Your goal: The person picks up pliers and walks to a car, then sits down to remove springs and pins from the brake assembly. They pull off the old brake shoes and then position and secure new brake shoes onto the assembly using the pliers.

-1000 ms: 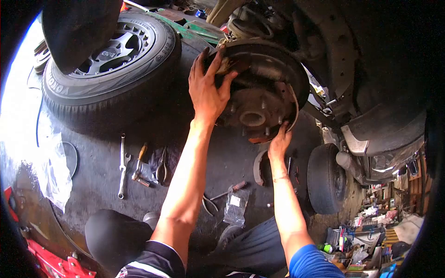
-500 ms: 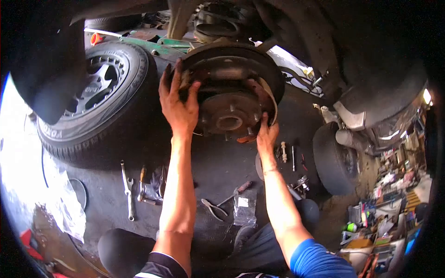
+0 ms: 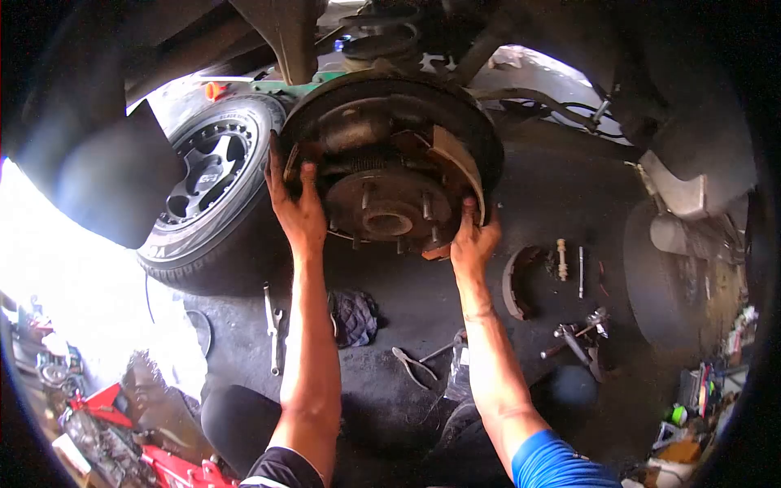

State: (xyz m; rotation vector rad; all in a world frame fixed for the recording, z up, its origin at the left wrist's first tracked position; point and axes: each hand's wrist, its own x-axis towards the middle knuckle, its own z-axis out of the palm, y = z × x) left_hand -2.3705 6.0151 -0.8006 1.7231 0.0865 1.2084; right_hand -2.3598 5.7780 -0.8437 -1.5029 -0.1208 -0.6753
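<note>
A wheel hub point(image 3: 388, 203) with several studs sits in front of a dark round backing plate point(image 3: 358, 98). A curved brake shoe point(image 3: 462, 167) stands along the right side of the hub; my right hand point(image 3: 474, 240) grips its lower end, thumb in front. On the opposite side my left hand point(image 3: 299, 215) is closed around the edge of another shoe, thumb on the inside and fingers outside. Most of that left shoe is hidden by the hand. An orange-brown piece point(image 3: 437, 253) shows under the hub, close to my right thumb.
A wheel with a tyre point(image 3: 220, 236) lies at the left. On the floor are a loose brake shoe point(image 3: 514, 285), a bolt point(image 3: 562, 260), pliers point(image 3: 416, 368), a wrench point(image 3: 277, 342) and a dark rag point(image 3: 355, 317). A coil spring point(image 3: 378, 41) stands behind the plate.
The view has shifted, so the floor things appear farther right. The right shoe's upper end has come forward, away from the plate. Both hands keep their places at the hub's sides.
</note>
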